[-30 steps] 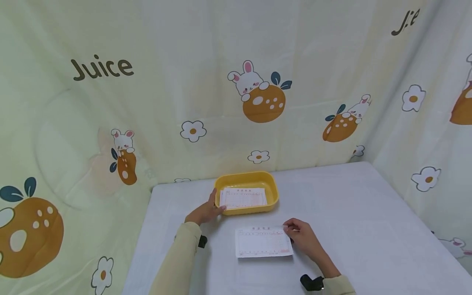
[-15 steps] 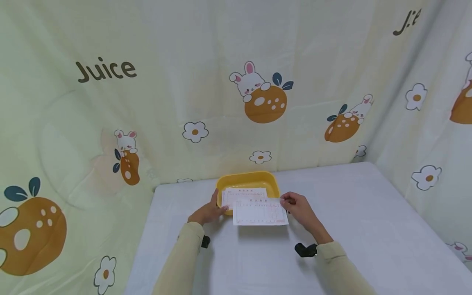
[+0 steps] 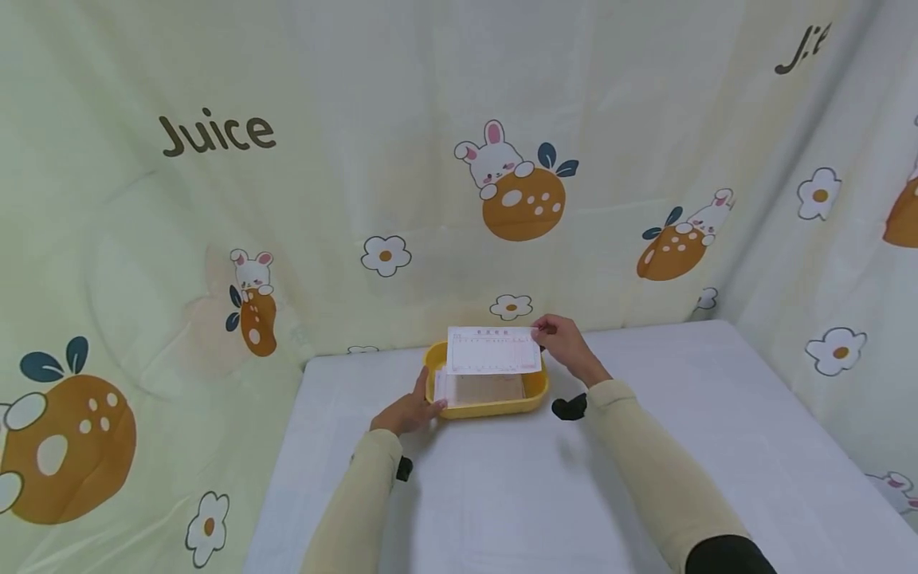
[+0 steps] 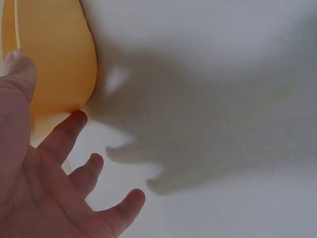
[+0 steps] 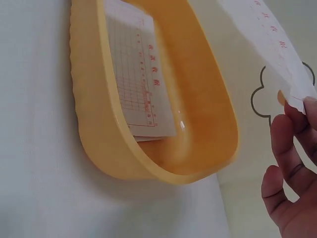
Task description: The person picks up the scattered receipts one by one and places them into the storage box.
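Observation:
My right hand [image 3: 566, 347] pinches the right edge of a white receipt slip [image 3: 495, 349] printed with red characters. The slip hangs in the air over the back of a yellow plastic basket [image 3: 495, 410]. Inside the basket lie more printed slips [image 5: 141, 74], partly covered by the raised slip in the head view. My left hand [image 3: 407, 410] holds the basket at its left end. In the left wrist view, the thumb [image 4: 21, 69] lies at the rim and one fingertip touches the outer wall low down, while the other fingers spread apart.
The basket stands near the back of a table covered with a white cloth [image 3: 488, 494]. Behind it hangs a curtain [image 3: 323, 183] with printed rabbits, oranges and flowers, and more curtain flanks both sides.
My right hand has lifted the slip from the table in front and carried it forward and up, over the basket. My left hand has stayed at the basket's left end.

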The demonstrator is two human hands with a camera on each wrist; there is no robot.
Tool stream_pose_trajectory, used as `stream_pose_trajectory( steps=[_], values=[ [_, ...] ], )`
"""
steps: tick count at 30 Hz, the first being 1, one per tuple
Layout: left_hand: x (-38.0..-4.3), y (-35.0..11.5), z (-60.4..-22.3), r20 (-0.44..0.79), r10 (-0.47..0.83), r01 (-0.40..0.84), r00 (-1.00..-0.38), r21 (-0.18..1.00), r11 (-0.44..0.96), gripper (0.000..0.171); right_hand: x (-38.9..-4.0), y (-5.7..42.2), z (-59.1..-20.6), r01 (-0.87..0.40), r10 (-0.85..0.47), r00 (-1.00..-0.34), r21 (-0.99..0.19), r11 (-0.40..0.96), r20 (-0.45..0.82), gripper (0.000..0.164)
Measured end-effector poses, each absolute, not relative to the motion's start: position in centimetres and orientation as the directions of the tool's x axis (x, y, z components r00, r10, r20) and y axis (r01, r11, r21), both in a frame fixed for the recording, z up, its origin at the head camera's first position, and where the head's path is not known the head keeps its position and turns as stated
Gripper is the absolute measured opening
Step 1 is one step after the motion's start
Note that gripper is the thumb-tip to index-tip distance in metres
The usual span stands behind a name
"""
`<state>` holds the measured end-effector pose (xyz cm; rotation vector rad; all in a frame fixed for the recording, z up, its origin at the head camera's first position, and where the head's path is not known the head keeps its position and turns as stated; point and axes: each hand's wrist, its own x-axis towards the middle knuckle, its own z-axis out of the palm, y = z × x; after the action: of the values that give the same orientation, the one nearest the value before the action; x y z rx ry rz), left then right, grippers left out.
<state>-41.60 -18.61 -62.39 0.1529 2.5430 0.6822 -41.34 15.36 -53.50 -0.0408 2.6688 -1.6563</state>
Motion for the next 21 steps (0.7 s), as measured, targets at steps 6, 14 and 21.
stream_pose_trajectory(
  steps=[6, 14, 21],
  values=[
    [-41.3, -18.2, -62.4, -0.462, 0.191, -0.072, -0.866, 0.493, 0.867, 0.103, -42.0, 15.0, -53.0, 0.026, -0.017, -0.999, -0.897, 0.442, -0.037, 0.023],
    [-42.5, -18.6, -64.2, -0.469, 0.209, -0.064, -0.858, 0.501, 0.863, 0.107, -42.4, 14.8, -52.5, 0.030, -0.003, -0.999, -0.899, 0.437, -0.034, 0.023],
    [-41.1, -18.5, -61.6, -0.456, 0.228, -0.036, -0.860, 0.501, 0.865, 0.105, -42.5, 14.8, -52.5, 0.045, 0.012, -0.999, -0.896, 0.441, -0.044, 0.024]
  ],
)
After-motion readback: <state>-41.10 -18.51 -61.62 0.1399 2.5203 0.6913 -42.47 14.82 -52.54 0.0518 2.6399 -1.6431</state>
